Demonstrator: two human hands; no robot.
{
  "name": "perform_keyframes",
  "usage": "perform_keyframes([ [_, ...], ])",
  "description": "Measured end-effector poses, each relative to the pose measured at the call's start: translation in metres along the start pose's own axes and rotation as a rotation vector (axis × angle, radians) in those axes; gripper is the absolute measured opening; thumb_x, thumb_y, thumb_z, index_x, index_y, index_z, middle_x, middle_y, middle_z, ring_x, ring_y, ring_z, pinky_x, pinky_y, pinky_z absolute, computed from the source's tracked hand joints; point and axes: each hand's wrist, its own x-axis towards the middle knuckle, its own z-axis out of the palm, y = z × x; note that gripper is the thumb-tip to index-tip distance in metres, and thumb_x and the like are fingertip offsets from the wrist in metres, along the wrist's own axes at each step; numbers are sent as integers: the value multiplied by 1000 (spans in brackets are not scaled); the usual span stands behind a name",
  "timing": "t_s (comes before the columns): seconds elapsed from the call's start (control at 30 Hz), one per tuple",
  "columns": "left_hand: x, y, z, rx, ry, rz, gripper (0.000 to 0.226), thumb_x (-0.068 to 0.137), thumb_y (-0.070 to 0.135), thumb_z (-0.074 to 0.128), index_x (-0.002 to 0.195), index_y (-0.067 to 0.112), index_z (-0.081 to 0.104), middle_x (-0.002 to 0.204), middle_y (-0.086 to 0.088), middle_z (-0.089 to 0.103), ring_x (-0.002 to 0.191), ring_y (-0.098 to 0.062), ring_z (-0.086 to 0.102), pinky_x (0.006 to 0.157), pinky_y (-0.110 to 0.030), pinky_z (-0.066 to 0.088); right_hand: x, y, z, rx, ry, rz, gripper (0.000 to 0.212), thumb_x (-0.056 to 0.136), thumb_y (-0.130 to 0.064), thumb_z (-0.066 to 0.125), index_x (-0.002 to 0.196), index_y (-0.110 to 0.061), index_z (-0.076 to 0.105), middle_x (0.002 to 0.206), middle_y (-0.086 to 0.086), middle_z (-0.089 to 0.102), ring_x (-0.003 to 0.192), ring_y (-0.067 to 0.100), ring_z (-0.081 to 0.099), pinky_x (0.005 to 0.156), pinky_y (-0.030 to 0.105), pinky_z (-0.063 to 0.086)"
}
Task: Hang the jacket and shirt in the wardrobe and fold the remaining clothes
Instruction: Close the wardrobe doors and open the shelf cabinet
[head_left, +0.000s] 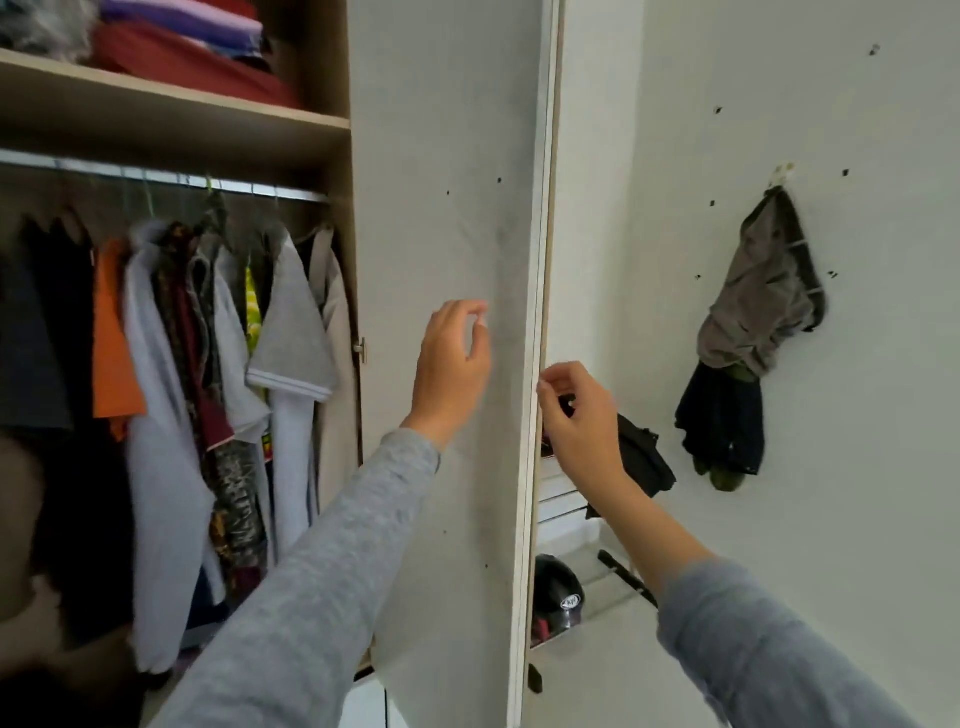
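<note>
1. Both arms, in soft grey knit sleeves, reach up and forward.
2. The left hand is raised at the flat, matte pale door, its fingers loosely curled and holding nothing.
3. The right hand is at the door's thin edge, fingers curled. Whether they grip the edge cannot be told.
4. Inside the wardrobe, a grey short-sleeved shirt with a striped cuff hangs from the metal rail, beside a pale hooded garment.
5. Crumpled dark clothes hang from a hook on the white wall.
</note>
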Motion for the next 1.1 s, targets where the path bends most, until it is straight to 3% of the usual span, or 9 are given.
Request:
perform_keyframes([
  [0.23,16,31,54,519,-329,569,37,98,10,39,133,3,49,140,-12,48,138,-24,34,114,-30,14,-5,43,7,24,-208,248,43,98,-32,43,135,-10,43,128,3,55,120,16,50,101,29,38],
  [0.33,22,16,63,931,-538,559,47,103,12,22,148,2,14,158,-11,10,146,-20,2,111,-28,-12,-6,44,24,53,-303,280,45,101,-28,36,143,-12,35,139,6,49,127,19,46,100,23,32],
  [0.43,18,0,58,1240,-554,564,49,104,16,11,147,-2,-2,158,-13,-5,146,-22,-8,113,-31,-14,-17,40,37,104,-305,291,39,103,-22,30,137,-10,43,129,10,57,116,26,54,90,25,38],
  [0.53,14,3,54,1263,-545,540,51,100,11,12,146,-5,-5,157,-15,-7,145,-23,-9,115,-34,-11,-27,39,39,175,-251,255,34,102,-20,32,126,-6,52,114,11,64,104,29,59,86,30,44],
  [0.67,9,-1,35,1308,-475,597,53,99,11,17,147,-5,1,158,-15,-2,146,-23,-6,114,-35,-11,-39,35,44,165,-296,181,40,102,-23,36,142,-19,40,105,-4,62,76,2,57,67,5,42],
  [0.73,5,-10,18,1305,-408,658,52,99,14,20,146,-4,8,157,-14,6,146,-22,1,116,-36,-4,-46,29,53,170,-305,134,43,102,-26,35,145,-22,33,111,-2,64,75,1,56,67,5,41],
  [0.83,1,-19,-10,1274,-346,698,51,98,14,22,146,-4,15,156,-14,14,146,-21,10,119,-35,7,-58,17,69,196,-319,60,46,102,-25,35,147,-24,26,120,6,63,94,16,62,82,23,49],
  [0.9,1,-20,-31,1242,-307,678,51,98,15,24,145,-4,20,155,-14,19,145,-21,15,119,-34,12,-64,5,81,226,-367,11,48,102,-24,33,148,-27,19,133,-4,52,113,17,56,91,11,43],
  [1.1,-7,-31,-98,1278,-224,576,56,97,21,28,147,-1,16,156,-15,16,145,-24,12,119,-37,13,-76,-30,128,381,-517,-123,55,101,-35,28,149,-29,1,157,-15,5,142,-5,8,118,22,13],
])
